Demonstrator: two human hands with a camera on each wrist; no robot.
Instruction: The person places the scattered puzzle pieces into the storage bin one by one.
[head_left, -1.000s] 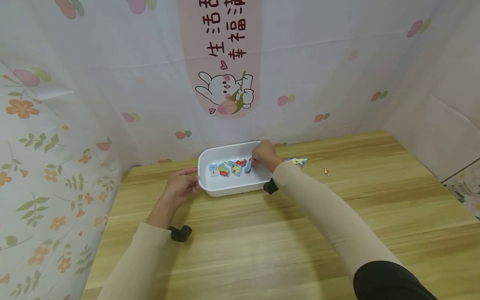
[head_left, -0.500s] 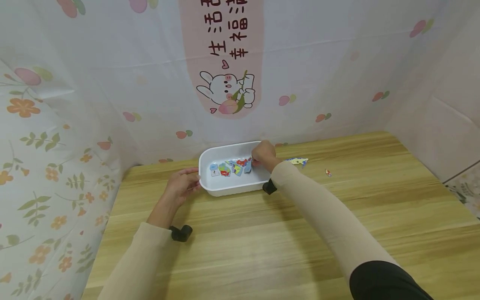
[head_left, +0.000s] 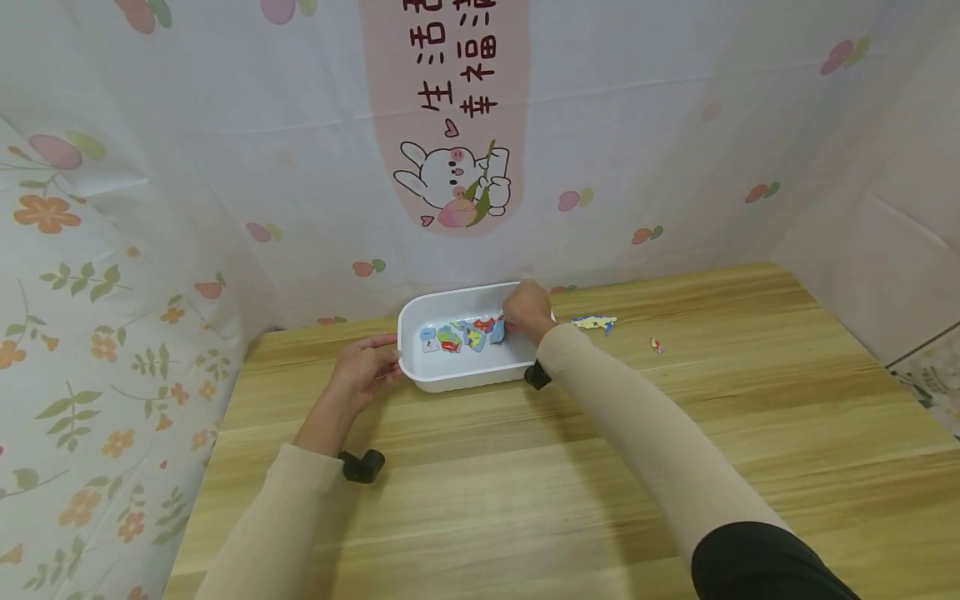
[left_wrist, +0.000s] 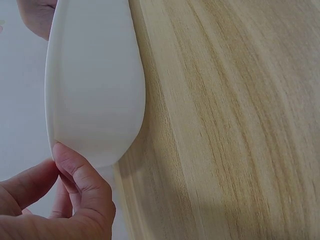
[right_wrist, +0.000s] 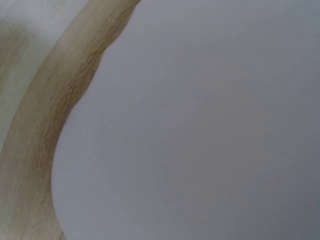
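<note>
A white plastic tray [head_left: 468, 379] stands at the back of the table, with several colourful map-like puzzle pieces [head_left: 448, 339] lying inside. At its left end my left hand [head_left: 362, 372] pinches the rim; thumb and finger meet on the edge in the left wrist view. My right hand [head_left: 531, 310] reaches into the right end, fingers curled down, and pinches a blue puzzle piece [head_left: 497, 332] at its side. The fingertips are mostly hidden behind the hand. The right wrist view holds only the tray's blurred white wall [right_wrist: 175, 130].
On the table [head_left: 465, 475] right of the tray lie a yellow-and-blue puzzle piece [head_left: 595, 322] and a small red-and-white piece [head_left: 656, 345]. A printed cloth [head_left: 300, 167] hangs right behind the tray.
The blue piece by my right hand has turned from steeply tilted to flatter. The right forearm has shifted slightly left; the left hand holds still on the rim.
</note>
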